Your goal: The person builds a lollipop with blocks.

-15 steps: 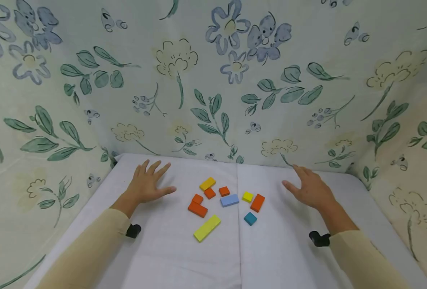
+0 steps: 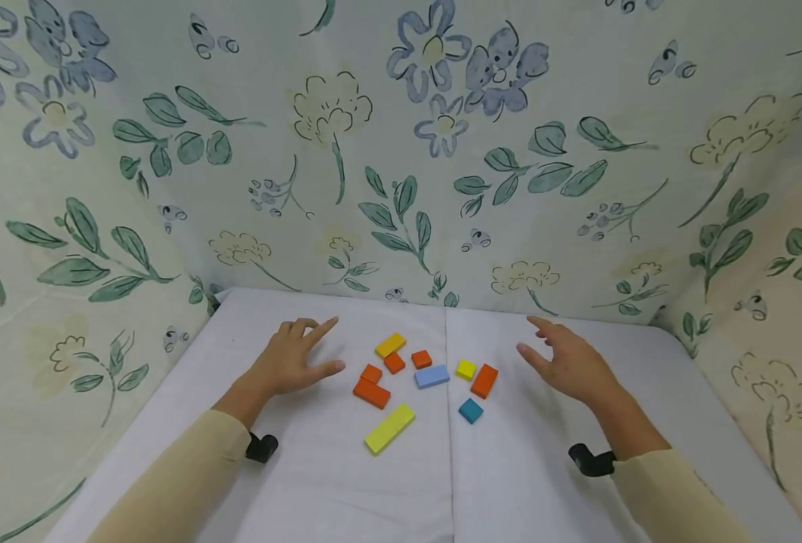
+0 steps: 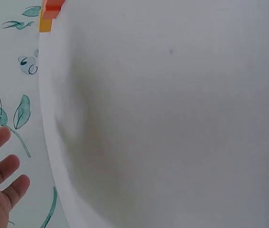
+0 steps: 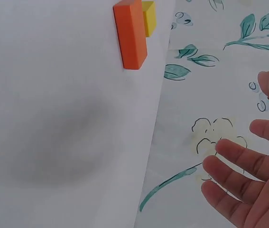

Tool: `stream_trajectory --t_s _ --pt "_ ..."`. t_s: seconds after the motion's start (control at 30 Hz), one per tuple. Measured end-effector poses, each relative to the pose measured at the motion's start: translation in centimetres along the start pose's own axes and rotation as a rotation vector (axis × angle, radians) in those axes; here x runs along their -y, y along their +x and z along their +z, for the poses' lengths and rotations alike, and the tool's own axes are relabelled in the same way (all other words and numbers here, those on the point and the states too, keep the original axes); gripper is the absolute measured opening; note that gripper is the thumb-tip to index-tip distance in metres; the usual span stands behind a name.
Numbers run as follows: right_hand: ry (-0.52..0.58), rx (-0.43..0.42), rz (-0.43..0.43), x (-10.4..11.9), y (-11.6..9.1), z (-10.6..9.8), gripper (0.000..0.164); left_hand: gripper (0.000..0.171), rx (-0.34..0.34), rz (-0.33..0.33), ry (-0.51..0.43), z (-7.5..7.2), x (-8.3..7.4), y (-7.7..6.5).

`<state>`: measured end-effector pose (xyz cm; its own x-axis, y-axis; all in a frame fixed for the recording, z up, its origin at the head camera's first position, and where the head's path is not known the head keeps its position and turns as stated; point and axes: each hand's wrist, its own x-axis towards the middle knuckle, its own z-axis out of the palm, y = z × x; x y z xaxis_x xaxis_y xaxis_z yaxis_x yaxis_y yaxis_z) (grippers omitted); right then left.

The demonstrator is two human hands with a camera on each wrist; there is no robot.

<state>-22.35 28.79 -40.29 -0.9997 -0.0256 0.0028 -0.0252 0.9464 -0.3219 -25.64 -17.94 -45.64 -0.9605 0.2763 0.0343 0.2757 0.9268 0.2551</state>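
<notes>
Several small coloured blocks lie on the white cloth between the two hands. My left hand (image 2: 287,362) hovers to their left, thumb and forefinger stretched toward them, holding nothing. Nearest to it are a small orange block (image 2: 371,374) and a longer orange block (image 2: 372,393) touching it. On the other side, my right hand (image 2: 573,363) is raised above the cloth with its fingers spread and bare. The red-orange block (image 2: 484,381) is closest to it, with a yellow cube (image 2: 465,369) beside that. In the right wrist view the fingers (image 4: 236,180) are loosely extended.
A long yellow-green block (image 2: 390,429) lies nearest the front, and a teal cube (image 2: 471,411) to its right. A light-blue block (image 2: 431,377), two small orange blocks and an amber block (image 2: 390,345) sit farther back. Floral fabric (image 2: 401,188) hangs behind the table.
Both hands have moved inward toward the blocks. The left hand's outer fingers have bent more, and the right hand's fingers have turned toward the middle. The blocks have stayed put.
</notes>
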Motion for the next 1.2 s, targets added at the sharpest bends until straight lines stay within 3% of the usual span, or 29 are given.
stream_trajectory --t_s 0.2,0.4,0.67,0.9,1.03,1.2 --pt "0.035 0.009 -0.085 0.8 -0.9 0.5 0.065 0.083 0.058 0.038 -0.089 0.4 -1.0 -0.7" --pt "0.058 0.038 -0.132 1.6 -1.5 1.1 0.059 0.08 0.127 0.061 -0.183 0.6 -2.2 -1.4" --pt "0.162 0.165 -0.117 2.6 -2.2 2.4 0.052 0.072 0.235 0.072 -0.289 1.3 -3.7 -2.6" --pt "0.202 0.274 -0.118 3.1 -2.7 4.1 0.044 0.055 0.303 0.197 -0.419 2.5 -4.8 -3.6" --pt "0.23 0.338 -0.097 3.4 -3.0 5.2 0.042 0.043 0.359 0.213 -0.452 3.0 -5.6 -3.8" --pt "0.248 0.378 -0.061 3.8 -3.1 6.5 0.044 0.04 0.378 0.258 -0.456 3.4 -6.7 -4.0"
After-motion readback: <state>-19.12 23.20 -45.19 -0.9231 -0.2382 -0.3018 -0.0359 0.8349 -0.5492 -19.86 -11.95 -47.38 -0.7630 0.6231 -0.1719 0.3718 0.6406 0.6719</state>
